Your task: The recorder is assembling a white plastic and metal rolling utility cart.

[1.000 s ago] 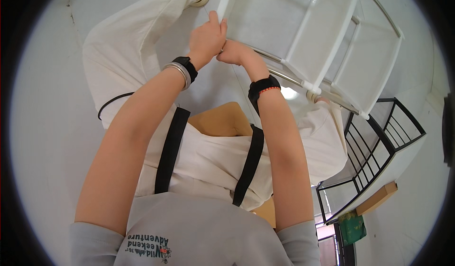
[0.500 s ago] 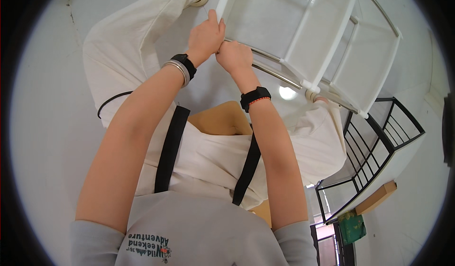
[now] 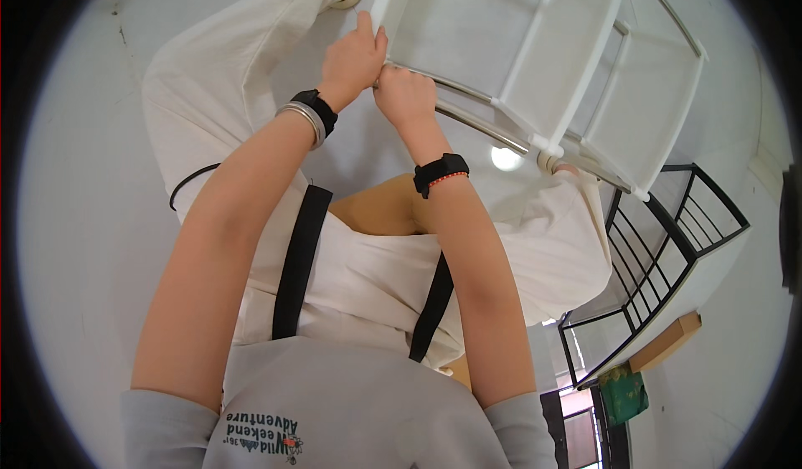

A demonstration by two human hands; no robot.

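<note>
Gripping the near corner of the white shelf rack [image 3: 535, 60], the left hand [image 3: 352, 55] curls its fingers over the frame edge to steady it, while the right hand [image 3: 403, 95] pinches the metal rod [image 3: 468, 114] (fingertips hidden) where it meets that corner.

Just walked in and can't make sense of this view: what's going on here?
A person sitting on the floor works on a white shelf rack lying tilted in front of them. Both hands meet at its near corner: the left hand grips the white frame edge, and the right hand is closed around the end of a metal rod there. A black metal rack stands to the right.
</note>
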